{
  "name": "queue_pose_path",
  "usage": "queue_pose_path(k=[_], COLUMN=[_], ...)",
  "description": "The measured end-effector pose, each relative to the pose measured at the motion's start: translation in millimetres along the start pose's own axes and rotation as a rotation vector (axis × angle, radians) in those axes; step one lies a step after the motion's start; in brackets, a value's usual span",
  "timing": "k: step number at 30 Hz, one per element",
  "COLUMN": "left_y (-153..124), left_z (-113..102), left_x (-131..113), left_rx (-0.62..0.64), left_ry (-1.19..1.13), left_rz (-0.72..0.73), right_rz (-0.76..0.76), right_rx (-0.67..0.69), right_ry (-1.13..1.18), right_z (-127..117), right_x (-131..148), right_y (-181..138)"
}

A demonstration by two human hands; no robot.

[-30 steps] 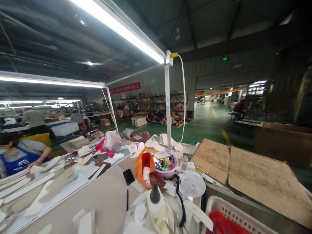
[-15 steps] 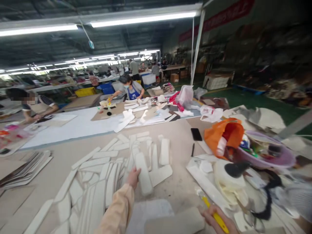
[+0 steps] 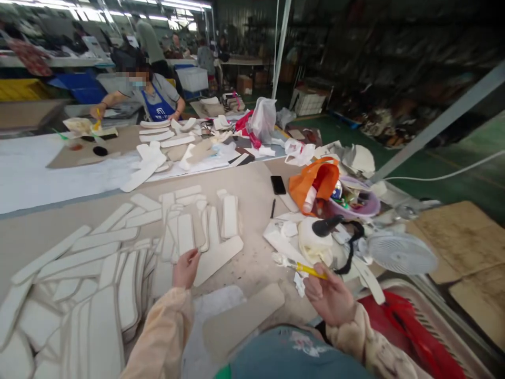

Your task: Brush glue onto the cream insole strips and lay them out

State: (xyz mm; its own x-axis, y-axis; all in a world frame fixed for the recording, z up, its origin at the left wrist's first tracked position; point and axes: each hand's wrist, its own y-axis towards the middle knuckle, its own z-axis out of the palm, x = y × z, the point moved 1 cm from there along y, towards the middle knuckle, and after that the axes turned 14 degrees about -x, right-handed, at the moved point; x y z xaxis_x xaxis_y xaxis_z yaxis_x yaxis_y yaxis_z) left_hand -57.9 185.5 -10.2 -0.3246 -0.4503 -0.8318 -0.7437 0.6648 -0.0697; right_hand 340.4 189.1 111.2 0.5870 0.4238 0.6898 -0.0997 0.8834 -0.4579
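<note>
My left hand point(image 3: 186, 268) is closed at the near end of a pale, round-cornered panel point(image 3: 185, 232), which lies over other pale pieces on the table. Its fingertips are pinched at the panel's lower edge. In my right hand point(image 3: 330, 296) is a brush point(image 3: 310, 270) with a yellow handle, its whitened bristles pointing left above the table. A beige panel point(image 3: 244, 318) lies in front of me, partly over a white sheet point(image 3: 215, 304). To the left spreads a heap of long pale strips point(image 3: 104, 321), several of them stacked.
Right of the middle are a black phone point(image 3: 278, 185), a pen point(image 3: 273, 208), an orange bag point(image 3: 313, 184), a purple basin point(image 3: 366, 208) and a cream container with a black top point(image 3: 315, 242). A fan point(image 3: 402, 252) stands at right. Across the table a co-worker point(image 3: 152, 100) holds a brush.
The view has turned right and down. My left hand has brought the pale panel down onto the other pieces. My right hand with the brush has come up fully into view.
</note>
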Motion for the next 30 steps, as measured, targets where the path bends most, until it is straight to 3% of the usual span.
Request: queue_pose_path(k=[6, 11, 15, 21, 30], left_y=[-143.5, -213.3, -235.3, -240.2, -239.8], left_z=[-13.8, -33.3, -30.1, -13.8, -11.7], left_x=[61.2, 91.0, 91.3, 82.7, 82.7], left_rx=[-0.011, -0.003, 0.063, 0.148, 0.142], left_ry=[0.082, 0.212, 0.285, 0.367, 0.426], left_rz=[0.114, 0.177, 0.271, 0.353, 0.348], right_rz=[0.121, 0.139, 0.141, 0.171, -0.114], right_rx=[0.046, 0.063, 0.094, 0.249, 0.554], right_ry=[-0.038, -0.327, -0.623, -0.888, -1.17], right_z=[-14.9, -55.0, -71.6, -68.1, -46.8], right_x=[-4.2, -29.3, -52.0, -74.5, -99.6], right_y=[-2.8, 6.0, 9.3, 10.1, 6.8])
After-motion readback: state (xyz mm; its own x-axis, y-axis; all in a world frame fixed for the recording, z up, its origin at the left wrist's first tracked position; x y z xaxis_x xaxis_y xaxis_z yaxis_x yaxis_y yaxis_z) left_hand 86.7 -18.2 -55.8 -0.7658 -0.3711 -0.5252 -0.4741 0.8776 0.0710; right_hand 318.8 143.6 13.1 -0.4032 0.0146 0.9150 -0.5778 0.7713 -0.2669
